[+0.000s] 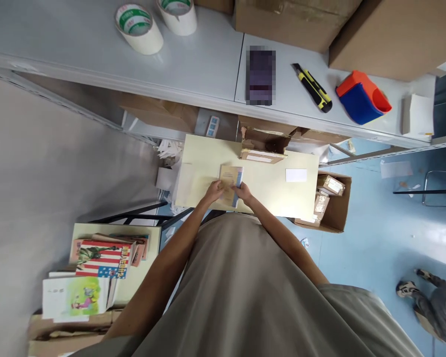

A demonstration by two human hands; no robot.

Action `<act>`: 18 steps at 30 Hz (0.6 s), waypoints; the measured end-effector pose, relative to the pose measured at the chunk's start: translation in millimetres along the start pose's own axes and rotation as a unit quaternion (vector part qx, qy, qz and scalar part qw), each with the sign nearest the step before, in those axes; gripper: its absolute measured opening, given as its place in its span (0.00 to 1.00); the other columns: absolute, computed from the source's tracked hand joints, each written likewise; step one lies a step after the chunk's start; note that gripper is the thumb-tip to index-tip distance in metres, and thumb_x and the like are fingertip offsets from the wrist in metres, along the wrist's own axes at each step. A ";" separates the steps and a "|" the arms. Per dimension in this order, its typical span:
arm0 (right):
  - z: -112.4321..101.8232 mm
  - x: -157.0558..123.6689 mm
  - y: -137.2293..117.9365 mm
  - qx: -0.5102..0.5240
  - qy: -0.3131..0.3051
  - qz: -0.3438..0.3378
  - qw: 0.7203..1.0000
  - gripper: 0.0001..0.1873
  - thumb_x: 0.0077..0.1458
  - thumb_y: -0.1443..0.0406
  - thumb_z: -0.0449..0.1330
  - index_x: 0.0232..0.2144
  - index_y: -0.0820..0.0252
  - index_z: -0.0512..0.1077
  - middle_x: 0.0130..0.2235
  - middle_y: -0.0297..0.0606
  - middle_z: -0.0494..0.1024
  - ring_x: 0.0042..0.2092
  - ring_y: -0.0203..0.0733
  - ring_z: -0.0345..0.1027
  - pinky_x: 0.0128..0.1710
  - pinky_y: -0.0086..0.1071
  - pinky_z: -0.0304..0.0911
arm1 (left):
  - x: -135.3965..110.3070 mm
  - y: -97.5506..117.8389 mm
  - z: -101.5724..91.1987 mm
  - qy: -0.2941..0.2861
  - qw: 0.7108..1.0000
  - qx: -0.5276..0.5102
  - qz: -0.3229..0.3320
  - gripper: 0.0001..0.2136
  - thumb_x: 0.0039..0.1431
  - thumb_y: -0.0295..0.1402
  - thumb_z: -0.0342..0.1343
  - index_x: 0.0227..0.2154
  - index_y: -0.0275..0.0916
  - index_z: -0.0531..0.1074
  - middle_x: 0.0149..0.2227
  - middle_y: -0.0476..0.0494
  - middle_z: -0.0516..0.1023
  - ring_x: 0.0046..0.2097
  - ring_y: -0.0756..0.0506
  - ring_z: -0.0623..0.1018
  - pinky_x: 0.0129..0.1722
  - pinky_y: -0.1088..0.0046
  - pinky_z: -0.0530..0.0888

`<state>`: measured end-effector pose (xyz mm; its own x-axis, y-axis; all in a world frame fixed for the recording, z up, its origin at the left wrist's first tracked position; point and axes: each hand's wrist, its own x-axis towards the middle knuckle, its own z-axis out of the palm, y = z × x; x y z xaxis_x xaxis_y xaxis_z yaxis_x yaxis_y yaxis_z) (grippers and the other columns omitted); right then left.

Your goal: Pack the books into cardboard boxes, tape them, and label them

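The yellow, blue-edged rectangular paper book (228,174) is at the near side of the pale yellow rectangular desk (271,196), directly in front of the body; whether it rests on the surface or is raised a little cannot be told. It should be light, and, with what looks like a soft cover, fairly flexible, so it would bow if squeezed from both sides. The cover may be somewhat smooth and slippery, and the corners and page edges are probably the parts that crease most easily. The two long sides, near mid-length, look like the best places to take hold, thumb above and fingers beneath.

With twelve o'clock pointing away from the body, the book lies between two and three o'clock from the left hand (214,191), which pinches its nine o'clock side. From the right hand (243,191) it lies between nine and ten; that hand pinches the three o'clock side, its thumb reaching over the cover. The fingers underneath are hidden. Just beyond, at about one o'clock from the book, stands a torn-open brown cardboard box (262,156).
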<state>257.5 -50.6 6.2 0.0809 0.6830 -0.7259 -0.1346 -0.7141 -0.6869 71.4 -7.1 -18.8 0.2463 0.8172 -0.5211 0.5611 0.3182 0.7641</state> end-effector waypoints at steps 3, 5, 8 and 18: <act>7.8 -2.0 -14.7 -0.018 0.003 -0.020 1.000 0.22 0.51 0.50 0.79 0.35 0.54 0.75 0.30 0.29 0.81 0.37 0.43 0.76 0.39 0.33 0.74 | -5.9 5.3 -7.4 0.014 0.997 -0.071 -0.030 0.25 0.59 0.53 0.68 0.47 0.36 0.83 0.50 0.31 0.88 0.52 0.32 0.86 0.56 0.53 0.83; 2.1 -9.0 -28.5 -0.023 -0.005 -0.035 0.999 0.22 0.51 0.50 0.80 0.35 0.55 0.77 0.32 0.30 0.82 0.40 0.44 0.77 0.41 0.34 0.76 | -10.3 8.9 -18.3 0.032 0.992 -0.114 -0.038 0.27 0.60 0.56 0.66 0.48 0.36 0.82 0.53 0.28 0.88 0.55 0.31 0.87 0.58 0.52 0.83; -18.0 -29.2 -55.4 -0.009 -0.070 -0.078 0.994 0.25 0.53 0.47 0.79 0.41 0.56 0.80 0.38 0.34 0.87 0.45 0.48 0.81 0.46 0.37 0.79 | -18.6 17.3 -41.7 0.070 0.982 -0.174 -0.038 0.31 0.61 0.60 0.65 0.54 0.39 0.81 0.62 0.27 0.85 0.63 0.33 0.85 0.63 0.53 0.82; -64.7 -102.2 -120.2 0.087 -0.185 -0.116 0.972 0.32 0.50 0.44 0.83 0.48 0.56 0.83 0.47 0.41 0.90 0.53 0.55 0.84 0.54 0.43 0.81 | -76.4 97.2 -79.0 -0.124 0.928 -0.350 0.009 0.46 0.49 0.73 0.72 0.56 0.37 0.85 0.52 0.28 0.91 0.63 0.19 0.86 0.63 0.43 0.85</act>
<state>329.3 -44.5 160.8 -0.2273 0.8543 -0.4674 -0.3223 -0.5189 -0.7917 44.7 -0.6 125.3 0.4745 0.7167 -0.5110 -0.0749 0.6113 0.7879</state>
